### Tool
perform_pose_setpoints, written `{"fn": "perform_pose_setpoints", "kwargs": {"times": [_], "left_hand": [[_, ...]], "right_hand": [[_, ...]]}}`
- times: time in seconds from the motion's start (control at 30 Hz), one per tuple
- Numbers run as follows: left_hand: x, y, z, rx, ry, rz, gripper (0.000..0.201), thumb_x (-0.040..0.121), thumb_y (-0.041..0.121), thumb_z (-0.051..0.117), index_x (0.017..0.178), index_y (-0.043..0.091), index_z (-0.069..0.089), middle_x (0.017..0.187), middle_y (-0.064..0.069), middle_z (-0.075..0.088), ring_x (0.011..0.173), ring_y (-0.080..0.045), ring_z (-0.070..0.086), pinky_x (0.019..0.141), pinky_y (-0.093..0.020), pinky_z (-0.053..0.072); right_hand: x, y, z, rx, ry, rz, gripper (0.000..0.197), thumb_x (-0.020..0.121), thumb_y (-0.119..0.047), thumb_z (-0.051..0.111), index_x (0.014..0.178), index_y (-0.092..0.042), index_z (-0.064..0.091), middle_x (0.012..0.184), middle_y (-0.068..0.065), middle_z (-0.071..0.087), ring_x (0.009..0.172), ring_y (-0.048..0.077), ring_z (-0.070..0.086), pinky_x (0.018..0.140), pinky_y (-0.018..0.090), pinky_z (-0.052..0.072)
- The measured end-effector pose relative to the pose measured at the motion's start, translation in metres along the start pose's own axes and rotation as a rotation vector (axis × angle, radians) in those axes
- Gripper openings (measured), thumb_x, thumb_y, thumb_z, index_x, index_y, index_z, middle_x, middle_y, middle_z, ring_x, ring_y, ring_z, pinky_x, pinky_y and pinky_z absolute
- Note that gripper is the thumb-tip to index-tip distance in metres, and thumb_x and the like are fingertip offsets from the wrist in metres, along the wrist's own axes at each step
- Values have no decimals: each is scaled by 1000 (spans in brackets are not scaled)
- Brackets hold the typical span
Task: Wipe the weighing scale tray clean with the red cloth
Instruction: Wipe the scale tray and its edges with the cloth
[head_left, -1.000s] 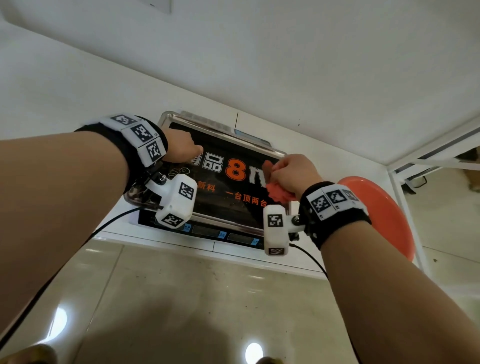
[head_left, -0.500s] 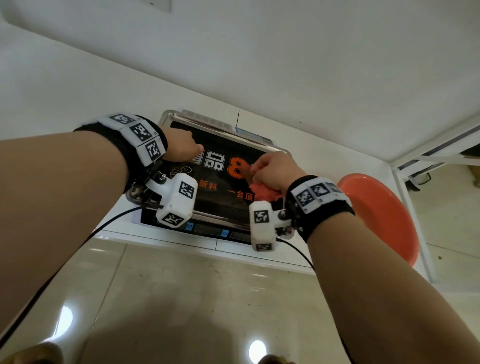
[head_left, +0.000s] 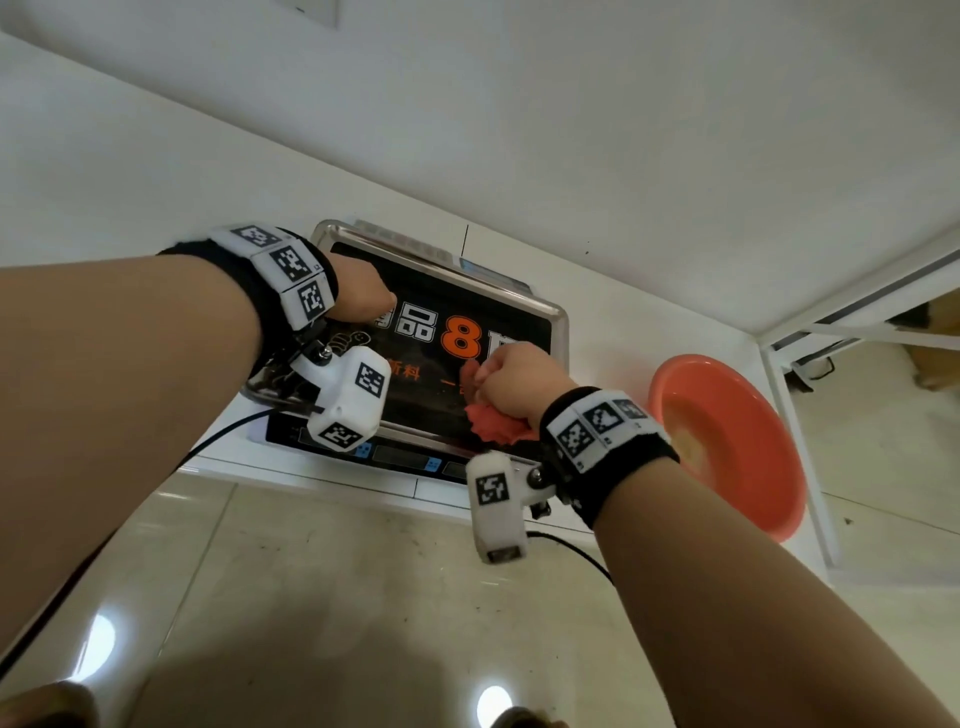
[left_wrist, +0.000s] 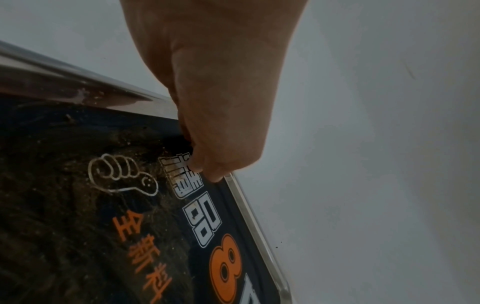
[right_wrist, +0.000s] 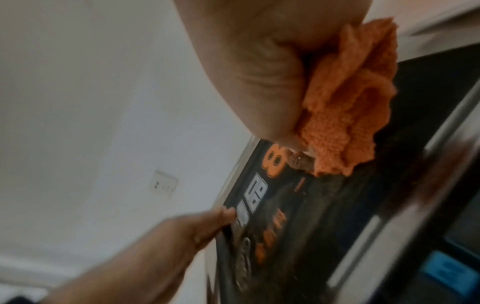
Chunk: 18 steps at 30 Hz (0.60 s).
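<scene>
One weighing scale tray (head_left: 540, 304), one red cloth (head_left: 493, 423) and one orange basin (head_left: 727, 441) lie before you, the basin apart to the tray's right. Your right hand (head_left: 511, 382) is fisted tightly around the bunched cloth, pressing it onto the tray's black printed surface near the front right. Your left hand (head_left: 358, 293) grips the tray's far left rim, thumb on the print.

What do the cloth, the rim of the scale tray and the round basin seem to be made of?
Red cloth: looks like soft looped terry or microfibre, bunched in the right hand.
Scale tray rim: probably stainless steel, shiny and mirror-like.
Basin: likely plastic, one smooth, even orange-red colour, slightly glossy.
</scene>
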<state>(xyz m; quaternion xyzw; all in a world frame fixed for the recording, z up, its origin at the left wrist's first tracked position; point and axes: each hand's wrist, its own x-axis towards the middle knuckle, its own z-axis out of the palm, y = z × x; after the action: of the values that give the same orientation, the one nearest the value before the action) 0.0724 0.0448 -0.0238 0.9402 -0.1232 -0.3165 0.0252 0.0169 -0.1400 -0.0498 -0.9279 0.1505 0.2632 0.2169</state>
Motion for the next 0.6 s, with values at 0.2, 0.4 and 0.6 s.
{"fn": "perform_pose_setpoints", "kwargs": {"times": [0.2, 0.4, 0.6], "left_hand": [[3, -1, 0, 257, -14, 87, 39, 104, 16, 21, 128, 5, 48, 141, -13, 45, 129, -28, 45, 105, -42, 33], [-1, 0, -1, 450, -12, 146, 33, 102, 14, 28, 126, 4, 48, 138, -12, 47, 127, -26, 48, 102, -40, 38], [1, -1, -1, 499, -3, 184, 33, 101, 14, 30, 126, 6, 51, 134, -11, 51, 126, -25, 49, 99, -39, 40]], "right_hand": [[1, 17, -26, -84, 67, 130, 29, 98, -23, 53, 113, -2, 66, 106, 16, 70, 102, 32, 68, 92, 41, 56], [-6, 16, -10, -342, -29, 203, 21, 102, -22, 50, 88, -8, 56, 74, 4, 54, 74, 21, 58, 76, 32, 51], [3, -11, 7, -58, -74, 80, 30, 98, -20, 54, 122, -4, 62, 106, 6, 65, 94, 21, 64, 86, 35, 56]]}}
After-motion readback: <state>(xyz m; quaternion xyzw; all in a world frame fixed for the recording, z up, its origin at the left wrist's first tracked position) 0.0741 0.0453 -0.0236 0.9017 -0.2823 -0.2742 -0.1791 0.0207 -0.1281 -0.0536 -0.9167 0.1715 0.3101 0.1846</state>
